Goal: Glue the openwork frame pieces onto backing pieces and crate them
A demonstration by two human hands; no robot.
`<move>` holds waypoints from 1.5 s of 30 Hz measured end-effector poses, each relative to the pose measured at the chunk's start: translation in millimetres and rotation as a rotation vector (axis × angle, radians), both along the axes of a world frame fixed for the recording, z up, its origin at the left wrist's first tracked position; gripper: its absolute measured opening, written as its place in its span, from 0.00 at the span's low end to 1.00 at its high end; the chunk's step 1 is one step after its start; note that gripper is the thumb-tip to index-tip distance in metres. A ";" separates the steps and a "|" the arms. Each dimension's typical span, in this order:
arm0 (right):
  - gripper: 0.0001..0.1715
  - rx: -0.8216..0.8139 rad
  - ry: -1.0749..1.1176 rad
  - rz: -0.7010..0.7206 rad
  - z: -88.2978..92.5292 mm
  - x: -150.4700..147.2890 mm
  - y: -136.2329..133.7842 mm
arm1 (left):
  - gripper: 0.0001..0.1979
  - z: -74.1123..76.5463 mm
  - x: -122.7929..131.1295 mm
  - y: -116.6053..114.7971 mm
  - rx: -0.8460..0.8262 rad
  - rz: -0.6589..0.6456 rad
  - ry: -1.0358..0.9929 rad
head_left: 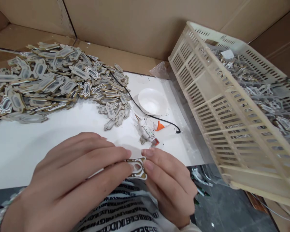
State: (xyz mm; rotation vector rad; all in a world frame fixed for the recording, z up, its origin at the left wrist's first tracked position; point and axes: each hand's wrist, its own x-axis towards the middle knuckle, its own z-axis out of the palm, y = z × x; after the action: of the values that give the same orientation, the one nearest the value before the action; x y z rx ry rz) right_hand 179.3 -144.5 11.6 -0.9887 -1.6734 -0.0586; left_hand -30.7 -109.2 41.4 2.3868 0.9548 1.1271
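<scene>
Between my hands, just over the table's near edge, is a small ornamental frame piece (137,168) with white scroll edging on a gold-brown base. My left hand (84,170) covers its left part, fingers closed on it. The fingertips of my right hand (168,180) pinch its right end. Beyond my hands a white hot glue gun (146,130) with an orange trigger lies on its side, its metal nozzle pointing away to the left. A white bowl (151,101) stands behind it, with a black cord running close by.
A large heap of similar frame pieces (50,77) spreads over the back left of the white table (87,125). On the right, a cream slatted plastic crate (207,106) holds many bagged or loose pieces. Cardboard walls (125,29) close off the back.
</scene>
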 end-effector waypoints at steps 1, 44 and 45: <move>0.17 -0.020 0.009 0.015 0.1 0.1 1.4 | 0.15 -0.6 -0.1 1.0 0.005 -0.018 0.013; 0.04 -0.241 -0.431 0.114 44.7 4.9 36.8 | 0.17 -29.9 14.7 19.7 -1.646 -0.115 -0.858; 0.04 -0.249 -0.450 0.125 47.8 5.3 37.8 | 0.16 -29.3 15.2 20.0 -1.652 -0.120 -0.858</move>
State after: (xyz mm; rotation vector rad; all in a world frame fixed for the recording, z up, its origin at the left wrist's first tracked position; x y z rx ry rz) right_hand 184.6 -106.7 59.4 -1.1094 -2.1927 0.0129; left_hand -15.5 -89.2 12.0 0.5329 0.7957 0.6312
